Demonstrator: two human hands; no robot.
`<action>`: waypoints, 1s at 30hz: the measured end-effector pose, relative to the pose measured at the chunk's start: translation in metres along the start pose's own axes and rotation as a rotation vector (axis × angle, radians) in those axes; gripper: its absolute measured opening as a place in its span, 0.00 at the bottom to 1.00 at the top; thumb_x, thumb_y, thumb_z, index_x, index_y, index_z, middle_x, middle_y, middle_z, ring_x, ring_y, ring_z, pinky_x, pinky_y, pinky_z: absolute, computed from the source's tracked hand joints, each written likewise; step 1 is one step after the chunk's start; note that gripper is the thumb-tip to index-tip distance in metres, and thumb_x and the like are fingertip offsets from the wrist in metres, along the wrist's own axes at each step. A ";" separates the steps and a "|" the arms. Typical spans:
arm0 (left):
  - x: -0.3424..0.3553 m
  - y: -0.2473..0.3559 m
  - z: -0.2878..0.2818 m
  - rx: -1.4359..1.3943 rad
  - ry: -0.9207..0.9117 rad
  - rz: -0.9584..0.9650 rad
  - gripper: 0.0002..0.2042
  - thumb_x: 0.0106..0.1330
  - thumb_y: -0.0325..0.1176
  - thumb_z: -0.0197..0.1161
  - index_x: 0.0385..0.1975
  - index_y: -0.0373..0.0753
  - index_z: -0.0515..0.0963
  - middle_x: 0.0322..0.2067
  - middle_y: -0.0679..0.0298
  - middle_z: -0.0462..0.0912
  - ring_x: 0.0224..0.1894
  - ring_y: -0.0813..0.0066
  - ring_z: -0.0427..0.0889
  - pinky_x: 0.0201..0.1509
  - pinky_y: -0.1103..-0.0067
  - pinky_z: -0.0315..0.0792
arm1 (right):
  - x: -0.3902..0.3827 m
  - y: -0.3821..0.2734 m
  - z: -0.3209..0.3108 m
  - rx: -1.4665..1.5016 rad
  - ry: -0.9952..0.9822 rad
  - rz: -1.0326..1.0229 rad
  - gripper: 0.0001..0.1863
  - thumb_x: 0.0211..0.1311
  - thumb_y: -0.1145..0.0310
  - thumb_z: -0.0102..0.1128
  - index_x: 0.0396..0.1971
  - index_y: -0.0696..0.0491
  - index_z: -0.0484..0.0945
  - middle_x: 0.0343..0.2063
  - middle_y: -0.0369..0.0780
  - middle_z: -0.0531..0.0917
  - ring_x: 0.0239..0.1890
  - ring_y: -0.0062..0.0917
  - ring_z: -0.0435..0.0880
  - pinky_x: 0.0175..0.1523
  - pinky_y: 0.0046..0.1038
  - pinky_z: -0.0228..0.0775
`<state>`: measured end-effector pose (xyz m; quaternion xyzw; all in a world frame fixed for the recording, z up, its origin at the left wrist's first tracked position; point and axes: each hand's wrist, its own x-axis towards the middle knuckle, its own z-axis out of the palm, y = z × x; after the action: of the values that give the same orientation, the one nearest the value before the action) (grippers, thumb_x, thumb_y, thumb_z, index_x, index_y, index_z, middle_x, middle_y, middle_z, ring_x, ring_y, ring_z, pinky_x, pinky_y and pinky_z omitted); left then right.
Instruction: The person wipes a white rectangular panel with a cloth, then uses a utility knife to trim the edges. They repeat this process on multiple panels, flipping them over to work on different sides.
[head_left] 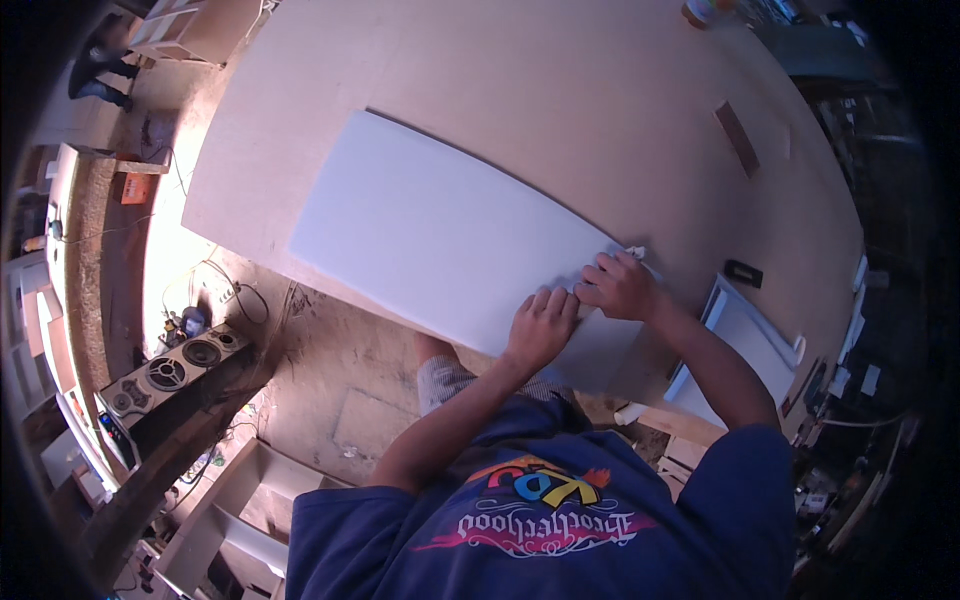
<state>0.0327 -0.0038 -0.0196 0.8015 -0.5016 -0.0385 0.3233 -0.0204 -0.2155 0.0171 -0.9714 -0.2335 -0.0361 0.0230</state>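
A long white panel (430,220) lies at a slant on the large tan wooden tabletop (480,70) in front of me. Over its right end my two hands are close together, nearly touching. My left hand (543,325) is closed, with fingers curled down at the panel's surface. Just right of it, my right hand (617,287) is closed too, its fingertips pinched inward. What the fingers hold, if anything, is hidden. A small crumpled white scrap (636,253) sits beyond my right knuckles.
Right of my forearm are a white sheet with raised edges (750,350) and a small black object (743,273). A brown strip (737,140) lies farther off. Lower left stand a speaker box (170,372) and a wooden frame (230,520). A person (100,65) is at far left.
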 end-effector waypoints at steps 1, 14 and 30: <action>0.006 -0.010 -0.006 0.000 0.003 -0.011 0.10 0.58 0.35 0.61 0.37 0.39 0.75 0.34 0.64 0.73 0.37 0.67 0.76 0.38 0.72 0.75 | 0.014 0.009 0.003 0.012 0.015 -0.029 0.02 0.55 0.63 0.58 0.29 0.39 0.76 0.29 0.30 0.75 0.32 0.26 0.76 0.32 0.31 0.66; 0.049 -0.171 -0.111 0.066 0.137 -0.183 0.07 0.56 0.30 0.62 0.33 0.38 0.74 0.30 0.63 0.72 0.32 0.66 0.76 0.33 0.72 0.73 | 0.249 0.068 0.026 0.031 0.112 -0.277 0.06 0.52 0.62 0.60 0.21 0.40 0.71 0.24 0.28 0.70 0.29 0.22 0.74 0.28 0.27 0.60; 0.086 -0.330 -0.248 0.374 0.177 -0.243 0.14 0.58 0.37 0.73 0.35 0.39 0.76 0.33 0.61 0.81 0.36 0.59 0.84 0.37 0.66 0.80 | 0.462 0.067 0.026 -0.015 -0.040 -0.168 0.17 0.59 0.73 0.59 0.47 0.40 0.77 0.36 0.31 0.80 0.43 0.30 0.82 0.42 0.37 0.76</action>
<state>0.4281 0.1390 0.0146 0.9022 -0.3697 0.0868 0.2046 0.4217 -0.0644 0.0268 -0.9491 -0.3143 -0.0204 0.0078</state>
